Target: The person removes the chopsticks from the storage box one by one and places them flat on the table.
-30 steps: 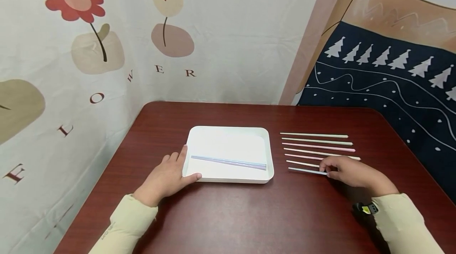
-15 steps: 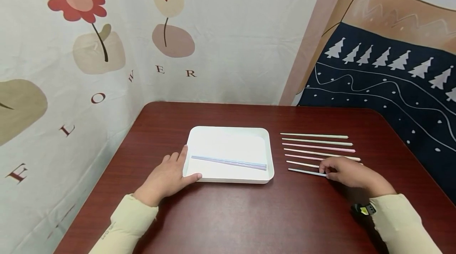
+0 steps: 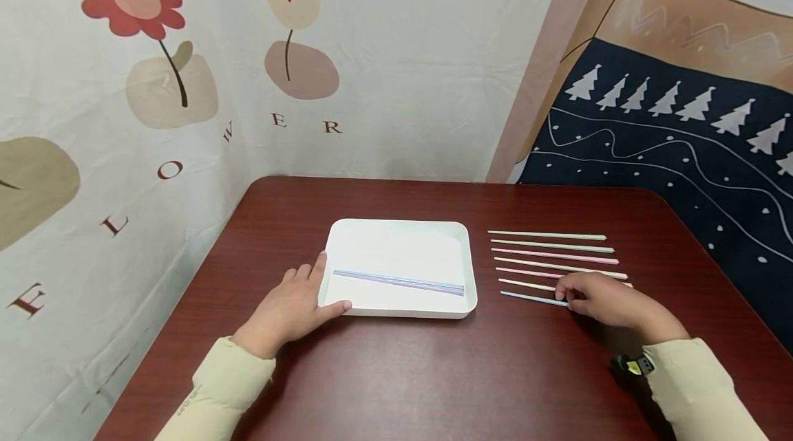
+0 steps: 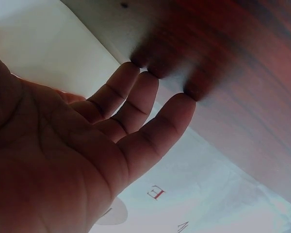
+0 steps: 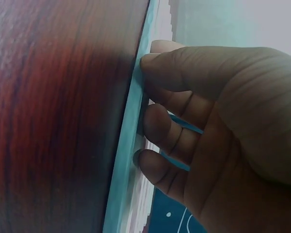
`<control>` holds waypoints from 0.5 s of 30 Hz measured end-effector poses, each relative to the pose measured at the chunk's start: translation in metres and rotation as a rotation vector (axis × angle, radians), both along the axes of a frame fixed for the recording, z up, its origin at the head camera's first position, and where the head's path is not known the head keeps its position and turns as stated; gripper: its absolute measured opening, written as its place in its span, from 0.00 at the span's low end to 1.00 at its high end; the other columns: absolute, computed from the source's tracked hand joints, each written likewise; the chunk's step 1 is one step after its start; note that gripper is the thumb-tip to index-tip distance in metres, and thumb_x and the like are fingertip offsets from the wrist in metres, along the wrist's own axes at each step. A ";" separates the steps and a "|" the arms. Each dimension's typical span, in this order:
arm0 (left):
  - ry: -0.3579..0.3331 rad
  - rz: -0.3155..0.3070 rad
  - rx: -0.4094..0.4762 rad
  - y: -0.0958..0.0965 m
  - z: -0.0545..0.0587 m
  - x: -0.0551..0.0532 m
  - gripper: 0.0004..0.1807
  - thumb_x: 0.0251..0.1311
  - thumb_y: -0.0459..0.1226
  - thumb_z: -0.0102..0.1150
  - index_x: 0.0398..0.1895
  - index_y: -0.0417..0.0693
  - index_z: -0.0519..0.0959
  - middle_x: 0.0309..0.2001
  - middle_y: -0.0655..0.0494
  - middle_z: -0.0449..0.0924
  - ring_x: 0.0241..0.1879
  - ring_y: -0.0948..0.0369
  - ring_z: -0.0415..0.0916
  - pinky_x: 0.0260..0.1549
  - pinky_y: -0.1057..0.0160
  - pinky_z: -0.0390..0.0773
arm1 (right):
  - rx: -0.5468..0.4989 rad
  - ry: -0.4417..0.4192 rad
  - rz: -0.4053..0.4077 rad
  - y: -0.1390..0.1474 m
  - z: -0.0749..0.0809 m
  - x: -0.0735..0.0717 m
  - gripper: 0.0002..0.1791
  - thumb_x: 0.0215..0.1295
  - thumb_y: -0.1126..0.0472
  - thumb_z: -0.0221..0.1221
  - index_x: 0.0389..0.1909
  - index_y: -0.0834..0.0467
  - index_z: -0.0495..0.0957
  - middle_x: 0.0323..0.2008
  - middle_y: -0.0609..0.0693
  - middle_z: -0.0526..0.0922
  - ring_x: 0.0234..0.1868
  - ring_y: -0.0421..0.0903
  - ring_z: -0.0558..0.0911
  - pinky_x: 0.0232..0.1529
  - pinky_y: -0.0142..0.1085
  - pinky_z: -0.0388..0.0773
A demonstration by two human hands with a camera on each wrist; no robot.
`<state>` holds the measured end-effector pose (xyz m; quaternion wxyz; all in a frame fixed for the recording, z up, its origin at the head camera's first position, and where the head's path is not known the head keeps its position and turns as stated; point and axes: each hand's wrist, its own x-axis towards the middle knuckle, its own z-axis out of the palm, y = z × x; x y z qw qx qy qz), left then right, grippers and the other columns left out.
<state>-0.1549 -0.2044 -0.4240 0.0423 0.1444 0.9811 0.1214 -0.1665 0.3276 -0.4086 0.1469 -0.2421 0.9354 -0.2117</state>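
My left hand (image 3: 290, 305) lies at the near left corner of a white tray (image 3: 396, 238), fingers extended, index finger along the left rim and thumb over the front rim. Its fingertips meet the table in the left wrist view. Inside the tray, blue and purple chopsticks (image 3: 399, 282) lie close together. Right of the tray, my right hand (image 3: 610, 298) pinches a blue chopstick (image 3: 533, 298), the nearest of a row. In the right wrist view, the thumb presses this blue chopstick (image 5: 127, 119) from the near side, with the other fingers bent behind it. Its right end is hidden by the hand.
Several green, pink and cream chopsticks (image 3: 551, 251) lie roughly parallel just beyond the right hand. The dark red wooden table (image 3: 396, 379) ends at a flower-printed cloth (image 3: 403, 83) behind and a dark tree-patterned cloth (image 3: 669, 145) at right.
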 end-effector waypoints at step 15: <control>-0.003 0.002 -0.004 0.000 0.001 0.000 0.64 0.56 0.76 0.44 0.76 0.31 0.49 0.61 0.32 0.67 0.60 0.36 0.63 0.54 0.42 0.70 | -0.075 0.036 0.031 -0.016 0.024 -0.016 0.07 0.66 0.67 0.62 0.38 0.51 0.80 0.32 0.40 0.77 0.33 0.39 0.74 0.34 0.35 0.74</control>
